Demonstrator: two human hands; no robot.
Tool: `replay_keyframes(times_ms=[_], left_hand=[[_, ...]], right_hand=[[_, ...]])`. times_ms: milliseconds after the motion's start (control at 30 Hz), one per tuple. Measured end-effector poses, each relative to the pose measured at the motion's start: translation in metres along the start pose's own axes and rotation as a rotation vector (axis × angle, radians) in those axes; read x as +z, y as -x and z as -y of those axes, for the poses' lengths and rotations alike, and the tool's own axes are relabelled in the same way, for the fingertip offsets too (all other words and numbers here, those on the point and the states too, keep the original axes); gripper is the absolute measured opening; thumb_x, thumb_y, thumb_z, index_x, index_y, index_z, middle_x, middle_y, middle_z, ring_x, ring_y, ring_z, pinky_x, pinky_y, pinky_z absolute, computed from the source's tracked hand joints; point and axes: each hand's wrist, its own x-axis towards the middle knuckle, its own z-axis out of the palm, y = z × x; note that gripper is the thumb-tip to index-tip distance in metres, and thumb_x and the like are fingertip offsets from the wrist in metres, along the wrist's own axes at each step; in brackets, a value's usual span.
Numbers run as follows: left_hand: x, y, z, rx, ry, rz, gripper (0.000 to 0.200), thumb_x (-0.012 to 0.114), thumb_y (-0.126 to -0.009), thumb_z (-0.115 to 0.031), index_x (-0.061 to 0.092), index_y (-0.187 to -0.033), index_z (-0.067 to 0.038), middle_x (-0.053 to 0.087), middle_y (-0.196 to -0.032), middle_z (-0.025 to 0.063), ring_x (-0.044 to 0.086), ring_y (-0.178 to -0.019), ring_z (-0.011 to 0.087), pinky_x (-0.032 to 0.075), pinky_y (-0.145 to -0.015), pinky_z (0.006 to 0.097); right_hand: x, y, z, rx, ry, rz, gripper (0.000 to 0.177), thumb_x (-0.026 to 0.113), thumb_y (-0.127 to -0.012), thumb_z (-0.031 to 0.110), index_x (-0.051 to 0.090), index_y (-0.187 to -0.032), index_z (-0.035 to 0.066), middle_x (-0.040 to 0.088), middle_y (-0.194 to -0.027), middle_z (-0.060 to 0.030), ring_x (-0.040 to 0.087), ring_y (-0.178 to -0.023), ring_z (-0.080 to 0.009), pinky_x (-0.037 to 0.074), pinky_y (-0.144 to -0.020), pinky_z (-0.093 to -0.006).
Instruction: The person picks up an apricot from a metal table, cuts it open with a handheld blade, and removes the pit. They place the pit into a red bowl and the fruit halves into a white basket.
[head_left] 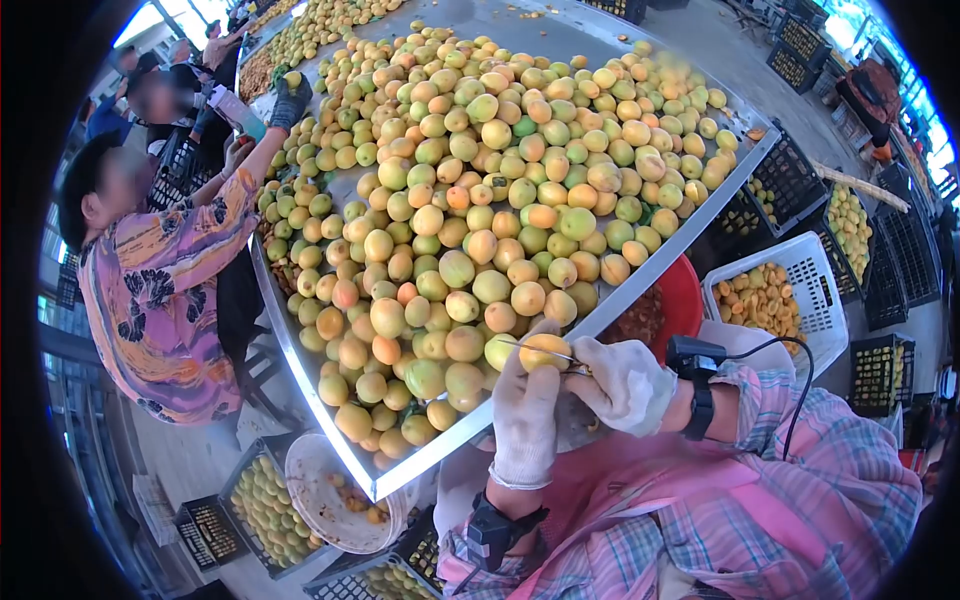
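Note:
Gloved in white, my left hand (525, 425) is closed around a yellow-orange apricot (545, 351) at the near edge of the metal table. My right hand (628, 386), also in a white glove, is shut on a small knife, its handle mostly hidden in the fingers. The thin blade (560, 354) lies across the apricot. Right beside the held fruit is a big heap of green, yellow and orange apricots (450, 210) spread over the table.
A white basket (830, 290) of opened apricots stands at right, beside a red tub (685, 305). Below the table's left corner is a white bucket (315, 495) near a crate of apricots (265, 510). A co-worker (165, 290) in a patterned shirt reaches over the table's left side.

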Motion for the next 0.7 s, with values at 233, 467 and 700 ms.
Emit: replay_keyframes(times_ms=[233, 467, 700], left_hand=[[-0.010, 0.001, -0.003, 0.159, -0.373, -0.012, 0.051, 0.070, -0.086, -0.017, 0.050, -0.127, 0.006, 0.058, -0.109, 0.0072, 0.056, -0.102, 0.0148, 0.047, -0.089, 0.0278], [-0.003, 0.002, -0.001, 0.172, -0.221, -0.002, 0.047, 0.066, -0.088, -0.017, 0.050, -0.127, 0.004, 0.057, -0.110, 0.0074, 0.056, -0.100, 0.0161, 0.047, -0.088, 0.0298], [-0.002, 0.002, 0.017, 0.077, -0.106, 0.039, 0.046, 0.050, -0.098, -0.035, 0.050, -0.125, 0.003, 0.055, -0.117, 0.0083, 0.052, -0.105, 0.0167, 0.043, -0.091, 0.0324]], right_hand=[[-0.003, -0.002, -0.003, -0.029, 0.071, 0.030, 0.025, 0.065, -0.087, 0.021, 0.052, -0.102, 0.006, 0.059, -0.071, -0.0120, 0.061, -0.064, -0.0334, 0.047, -0.053, -0.0395], [0.002, -0.005, -0.009, -0.119, 0.015, -0.059, 0.024, 0.067, -0.085, 0.024, 0.053, -0.097, 0.007, 0.057, -0.066, -0.0097, 0.060, -0.059, -0.0315, 0.047, -0.051, -0.0372], [-0.001, -0.006, -0.006, -0.055, 0.003, -0.049, 0.020, 0.065, -0.086, 0.020, 0.052, -0.093, 0.006, 0.057, -0.065, -0.0108, 0.061, -0.061, -0.0316, 0.047, -0.052, -0.0378]])
